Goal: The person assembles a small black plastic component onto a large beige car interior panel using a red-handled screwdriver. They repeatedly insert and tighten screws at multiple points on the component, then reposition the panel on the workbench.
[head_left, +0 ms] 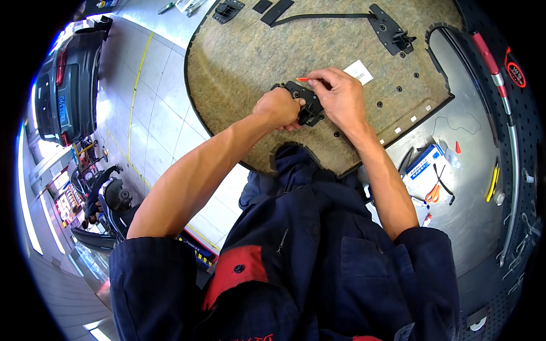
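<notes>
My left hand (277, 108) is closed around the edge of a black plastic bracket (310, 109), which rests on a brown fibre-backed trim panel (239, 62). Just right of it, my right hand (341, 98) pinches a small orange-red pointed piece (302, 79) between thumb and fingers, above the bracket's upper edge. What kind of piece this is cannot be made out. Farther up the panel sits another black bracket (387, 31), joined to a black strap (324, 16). A white label (358, 72) lies beyond my right hand.
The panel lies on a metal workbench (472, 187). On the right are orange-handled scissors (433, 194), a blue-and-white box (424, 165), a red cone-shaped tip (458, 148) and a yellow tool (492, 183). A pegboard (529, 148) borders the bench. A dark car (71, 85) stands to the left.
</notes>
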